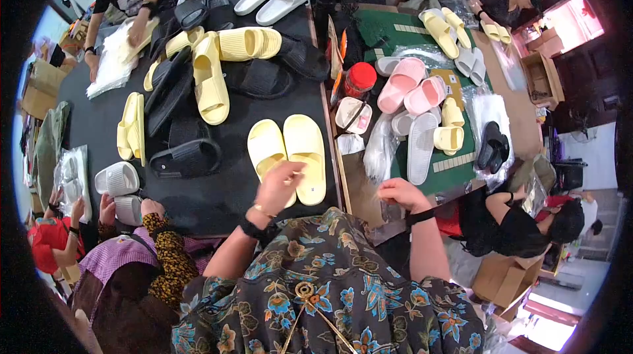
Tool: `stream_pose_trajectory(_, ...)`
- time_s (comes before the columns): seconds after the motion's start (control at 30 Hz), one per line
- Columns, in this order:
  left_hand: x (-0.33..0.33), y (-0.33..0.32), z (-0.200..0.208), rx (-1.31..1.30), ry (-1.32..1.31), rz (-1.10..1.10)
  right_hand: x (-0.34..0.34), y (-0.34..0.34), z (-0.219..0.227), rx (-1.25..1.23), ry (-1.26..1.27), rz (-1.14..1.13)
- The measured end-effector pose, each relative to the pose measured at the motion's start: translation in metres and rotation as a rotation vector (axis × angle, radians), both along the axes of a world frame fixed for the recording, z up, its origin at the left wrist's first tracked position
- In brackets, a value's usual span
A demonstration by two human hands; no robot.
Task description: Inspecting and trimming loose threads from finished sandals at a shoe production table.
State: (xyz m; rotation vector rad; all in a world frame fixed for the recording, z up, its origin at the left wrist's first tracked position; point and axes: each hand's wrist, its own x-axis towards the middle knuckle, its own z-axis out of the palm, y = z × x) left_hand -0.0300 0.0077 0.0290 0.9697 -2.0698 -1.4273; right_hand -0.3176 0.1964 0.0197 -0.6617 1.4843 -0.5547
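A pair of pale yellow slide sandals, the left one [266, 141] and the right one [305, 146], lies side by side at the front of the black table, toes away from me. My left hand [279, 186] hovers over their heel ends, its fingers curled inward and partly hiding the left heel. Past the table's right edge, my right hand [403, 194] is raised near a clear plastic bag [382, 149], with fingers bent and thumb against them. Whatever either hand pinches, if anything, is too small or hidden to name.
More yellow slides [210, 80] and black slides [186, 158] crowd the black table [231, 212]. Pink slides [401, 83] lie on the green mat [379, 27] at right, beside a red-lidded jar [360, 79]. A neighbour's hands hold grey slides [119, 179] at left.
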Motion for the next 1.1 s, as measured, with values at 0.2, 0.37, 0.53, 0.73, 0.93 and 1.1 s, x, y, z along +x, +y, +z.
stream_pose_trajectory(0.2,-0.077,0.021,-0.022,-0.322,-0.003,-0.562,0.048,-0.032,-0.013,0.044,-0.27,-0.395)
stream_pose_trajectory(0.37,-0.123,0.037,-0.05,-0.397,-0.224,-0.766,0.044,-0.017,-0.029,-0.017,-0.308,-0.383)
stream_pose_trajectory(0.53,-0.13,0.045,-0.077,-0.375,-0.113,-0.796,0.04,-0.007,-0.022,0.18,-0.323,-0.486)
stream_pose_trajectory(0.73,-0.122,0.037,-0.079,-0.326,0.009,-0.679,-0.001,-0.017,-0.077,-0.448,0.879,-0.316)
stream_pose_trajectory(0.93,-0.117,0.042,-0.077,-0.316,-0.007,-0.678,-0.017,-0.015,-0.148,-0.187,1.113,0.338)
stream_pose_trajectory(1.1,-0.107,0.041,-0.073,-0.239,0.031,-0.634,-0.023,-0.022,-0.158,-0.176,1.075,0.343)
